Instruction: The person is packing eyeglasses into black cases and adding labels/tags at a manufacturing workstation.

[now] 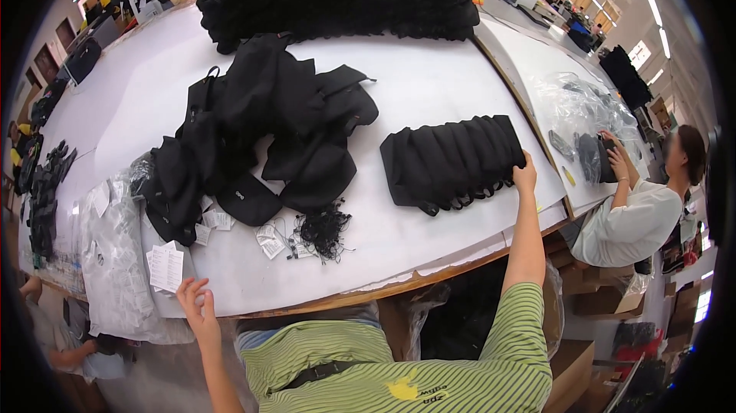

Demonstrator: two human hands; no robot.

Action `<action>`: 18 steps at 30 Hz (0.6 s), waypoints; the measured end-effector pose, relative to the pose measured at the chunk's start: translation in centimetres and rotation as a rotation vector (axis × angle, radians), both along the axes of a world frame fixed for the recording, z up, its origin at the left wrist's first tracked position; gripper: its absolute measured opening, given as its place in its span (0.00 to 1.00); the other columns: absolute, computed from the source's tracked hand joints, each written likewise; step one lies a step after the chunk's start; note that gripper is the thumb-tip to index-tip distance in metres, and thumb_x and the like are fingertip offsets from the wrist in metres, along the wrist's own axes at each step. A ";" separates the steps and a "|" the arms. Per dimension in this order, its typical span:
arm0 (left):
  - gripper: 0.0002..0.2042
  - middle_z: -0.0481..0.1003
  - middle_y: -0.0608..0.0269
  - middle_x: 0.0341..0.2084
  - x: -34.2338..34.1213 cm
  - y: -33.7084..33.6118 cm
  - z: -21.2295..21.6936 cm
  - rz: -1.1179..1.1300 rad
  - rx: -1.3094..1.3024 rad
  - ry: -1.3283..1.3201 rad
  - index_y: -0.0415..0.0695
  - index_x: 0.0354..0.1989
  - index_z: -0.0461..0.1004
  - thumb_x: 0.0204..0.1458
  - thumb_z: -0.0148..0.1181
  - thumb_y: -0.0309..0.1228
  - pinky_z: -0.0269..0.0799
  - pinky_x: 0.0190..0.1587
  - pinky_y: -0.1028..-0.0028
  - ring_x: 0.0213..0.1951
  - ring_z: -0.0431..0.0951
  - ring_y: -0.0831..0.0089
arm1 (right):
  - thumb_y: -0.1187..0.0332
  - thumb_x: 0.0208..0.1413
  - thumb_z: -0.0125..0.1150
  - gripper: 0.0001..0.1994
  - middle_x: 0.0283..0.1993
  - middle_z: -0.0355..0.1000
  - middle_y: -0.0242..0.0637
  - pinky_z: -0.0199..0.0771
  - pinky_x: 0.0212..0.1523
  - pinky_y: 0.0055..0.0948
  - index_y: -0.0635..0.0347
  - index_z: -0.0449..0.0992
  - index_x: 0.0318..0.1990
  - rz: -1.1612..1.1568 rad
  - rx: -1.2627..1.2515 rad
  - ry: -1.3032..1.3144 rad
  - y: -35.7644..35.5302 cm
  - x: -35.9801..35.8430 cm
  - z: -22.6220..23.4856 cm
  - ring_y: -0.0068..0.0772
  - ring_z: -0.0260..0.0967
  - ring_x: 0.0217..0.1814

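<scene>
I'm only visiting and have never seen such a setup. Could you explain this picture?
There is no machine here: a person works bare-handed. The one picture comes from a wide, edge-bending camera worn on the head, looking down. On the white-topped table lie an overlapping row of black fabric pieces, a loose pile of black fabric pieces, a tangle of thin black cords and a crinkled clear plastic bag. The right hand touches the row's right end; whether it grips is unclear. The left hand is open, holding nothing, near white printed paper sheets.
</scene>
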State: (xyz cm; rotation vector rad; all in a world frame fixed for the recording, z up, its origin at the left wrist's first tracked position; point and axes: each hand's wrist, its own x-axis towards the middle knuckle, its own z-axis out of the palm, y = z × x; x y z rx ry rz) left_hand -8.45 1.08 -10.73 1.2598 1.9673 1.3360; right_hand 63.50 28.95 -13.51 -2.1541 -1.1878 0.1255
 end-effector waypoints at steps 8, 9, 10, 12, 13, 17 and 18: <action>0.22 0.56 0.46 0.63 -6.2 1.7 1.0 0.228 -0.026 0.608 0.40 0.58 0.66 0.56 0.56 0.33 0.48 0.65 0.58 0.64 0.54 0.49 | 0.76 0.49 0.54 0.26 0.45 0.66 0.42 0.70 0.33 0.33 0.52 0.66 0.58 0.110 0.386 -0.272 -3.5 -13.4 5.1 0.35 0.68 0.29; 0.23 0.56 0.46 0.63 -6.8 2.4 0.8 0.193 -0.072 0.669 0.40 0.59 0.65 0.56 0.56 0.34 0.48 0.65 0.58 0.65 0.54 0.50 | 0.76 0.50 0.56 0.20 0.41 0.67 0.39 0.67 0.29 0.28 0.54 0.70 0.53 0.291 0.386 -0.181 -4.7 -16.8 5.0 0.29 0.66 0.26; 0.24 0.56 0.46 0.63 -7.3 2.7 0.6 0.158 -0.120 0.728 0.41 0.60 0.63 0.57 0.56 0.36 0.49 0.65 0.58 0.66 0.53 0.50 | 0.77 0.51 0.57 0.15 0.36 0.68 0.35 0.64 0.26 0.23 0.56 0.75 0.48 0.471 0.385 -0.087 -6.1 -20.3 4.9 0.23 0.63 0.24; 0.25 0.56 0.46 0.63 -8.0 3.4 0.1 0.113 -0.185 0.724 0.40 0.61 0.62 0.56 0.56 0.37 0.48 0.66 0.59 0.66 0.53 0.50 | 0.76 0.51 0.61 0.06 0.30 0.69 0.32 0.63 0.25 0.21 0.58 0.77 0.36 0.747 0.236 0.070 -9.7 -27.8 4.8 0.22 0.63 0.24; 0.27 0.57 0.45 0.63 -8.3 3.6 0.1 0.060 -0.235 0.715 0.40 0.62 0.61 0.56 0.56 0.39 0.48 0.66 0.59 0.66 0.53 0.51 | 0.73 0.50 0.64 0.06 0.29 0.69 0.31 0.64 0.24 0.23 0.56 0.77 0.37 0.853 0.155 0.155 -11.2 -30.3 3.5 0.23 0.63 0.23; 0.29 0.62 0.46 0.58 -9.2 3.3 0.2 0.096 -0.157 0.622 0.39 0.62 0.60 0.54 0.59 0.38 0.50 0.64 0.60 0.62 0.59 0.51 | 0.67 0.47 0.66 0.11 0.34 0.69 0.34 0.70 0.32 0.34 0.56 0.72 0.37 1.038 -0.173 0.100 -14.5 -36.2 0.5 0.39 0.69 0.28; 0.29 0.64 0.47 0.54 -9.5 3.3 0.4 0.132 -0.107 0.678 0.39 0.61 0.61 0.52 0.61 0.36 0.53 0.62 0.59 0.58 0.61 0.51 | 0.68 0.48 0.65 0.10 0.34 0.69 0.35 0.70 0.33 0.34 0.57 0.72 0.36 1.059 -0.128 0.075 -14.9 -36.7 -0.1 0.40 0.69 0.28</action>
